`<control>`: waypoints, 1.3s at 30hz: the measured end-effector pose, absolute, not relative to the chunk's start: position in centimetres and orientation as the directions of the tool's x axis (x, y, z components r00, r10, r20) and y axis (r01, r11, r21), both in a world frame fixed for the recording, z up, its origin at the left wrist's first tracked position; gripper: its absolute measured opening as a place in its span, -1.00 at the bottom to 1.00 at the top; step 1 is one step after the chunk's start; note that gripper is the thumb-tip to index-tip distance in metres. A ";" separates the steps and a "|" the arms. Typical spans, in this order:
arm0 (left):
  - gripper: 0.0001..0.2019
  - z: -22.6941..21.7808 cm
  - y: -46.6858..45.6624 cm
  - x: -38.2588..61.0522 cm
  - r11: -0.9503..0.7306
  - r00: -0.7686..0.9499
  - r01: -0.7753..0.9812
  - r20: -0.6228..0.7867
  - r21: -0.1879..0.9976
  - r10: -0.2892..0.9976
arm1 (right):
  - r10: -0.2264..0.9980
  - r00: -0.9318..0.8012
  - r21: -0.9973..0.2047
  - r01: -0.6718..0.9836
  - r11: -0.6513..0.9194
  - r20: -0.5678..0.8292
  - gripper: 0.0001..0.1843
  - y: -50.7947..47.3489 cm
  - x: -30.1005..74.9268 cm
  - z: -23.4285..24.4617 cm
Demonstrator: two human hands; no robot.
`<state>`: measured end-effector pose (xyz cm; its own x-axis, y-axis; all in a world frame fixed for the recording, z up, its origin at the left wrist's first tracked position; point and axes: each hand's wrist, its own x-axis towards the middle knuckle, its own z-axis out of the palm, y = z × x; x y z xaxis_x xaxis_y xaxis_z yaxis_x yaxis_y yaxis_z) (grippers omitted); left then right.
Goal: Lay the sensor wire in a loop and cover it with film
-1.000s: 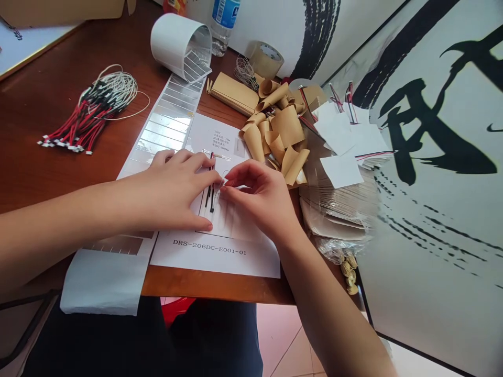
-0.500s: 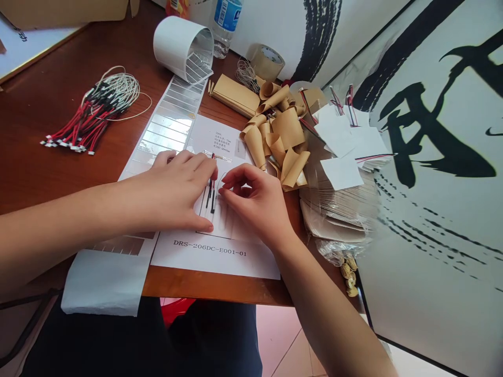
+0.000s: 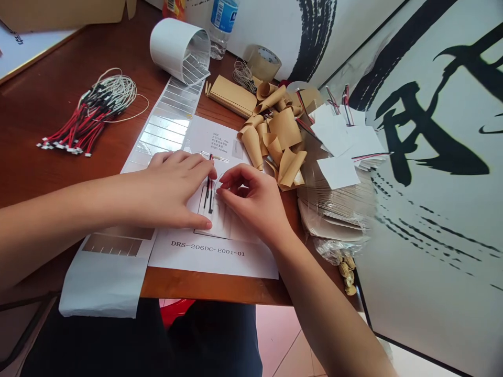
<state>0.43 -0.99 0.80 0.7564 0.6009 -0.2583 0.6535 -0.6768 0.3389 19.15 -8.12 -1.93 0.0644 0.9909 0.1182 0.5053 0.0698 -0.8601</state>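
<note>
My left hand [image 3: 173,191] lies flat on a white printed sheet [image 3: 214,251], its fingers stretched out and pressing down a short red and black wire [image 3: 209,191]. Just right of the wire is my right hand [image 3: 255,201], fingers curled and fingertips pinched at a clear film piece [image 3: 226,217] on the sheet. What the fingertips grip is too small to name. A strip of silver labels [image 3: 165,128] runs from a white roll [image 3: 178,47] down past my left hand.
A bundle of red, black and white wires [image 3: 88,112] lies at the left. Curled brown paper backings [image 3: 275,139] are heaped behind the sheet, with a stack of clear bags and white cards [image 3: 340,173] to the right. A tape roll [image 3: 265,60] and a bottle [image 3: 222,23] stand at the back.
My right hand's fingers have curled in tighter beside the wire. The left hand has stayed flat on the wire.
</note>
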 end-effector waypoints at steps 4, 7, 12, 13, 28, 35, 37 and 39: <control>-0.18 1.0 -1.0 0.4 -0.666 0.753 0.657 -0.273 0.353 0.598 | 0.990 0.057 -0.863 0.499 0.083 0.129 -0.89 -8.1 19.2 -2.1; -0.22 0.9 -1.0 0.4 -0.655 0.748 0.662 -0.254 0.365 0.614 | 0.990 0.049 -0.864 0.495 0.094 0.135 -0.88 -8.1 19.2 -2.1; -0.25 0.3 -1.2 0.7 -0.634 0.729 0.670 -0.183 0.386 0.659 | 0.991 0.043 -0.869 0.486 0.092 0.129 -0.88 -8.0 19.2 -1.9; -0.24 0.1 -1.2 0.7 -0.645 0.731 0.666 -0.157 0.374 0.664 | 0.991 0.040 -0.869 0.487 0.093 0.128 -0.88 -8.0 19.2 -1.9; -0.37 -0.3 -1.6 1.1 -0.676 0.728 0.668 -0.087 0.311 0.680 | 0.987 0.113 -0.912 0.406 0.055 0.110 -0.90 -8.2 19.6 -1.1; -0.38 -0.3 -1.7 1.1 -0.669 0.721 0.676 -0.086 0.311 0.688 | 0.989 0.148 -0.968 0.251 -0.009 0.030 -0.83 -7.8 19.8 -0.9; -0.38 -0.3 -1.7 1.1 -0.664 0.717 0.679 -0.086 0.314 0.692 | 0.990 0.144 -0.979 0.199 -0.035 -0.006 -0.81 -7.7 20.0 -0.8; -0.37 -0.2 -1.7 1.1 -0.661 0.716 0.680 -0.091 0.316 0.693 | 0.990 0.140 -0.986 0.154 -0.057 -0.035 -0.79 -7.6 20.2 -0.8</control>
<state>1.12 -1.66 -0.25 0.7156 0.6927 -0.0905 0.6802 -0.6614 0.3161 20.22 -7.64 -0.85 0.1399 0.9895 -0.0351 0.1542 -0.0568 -0.9864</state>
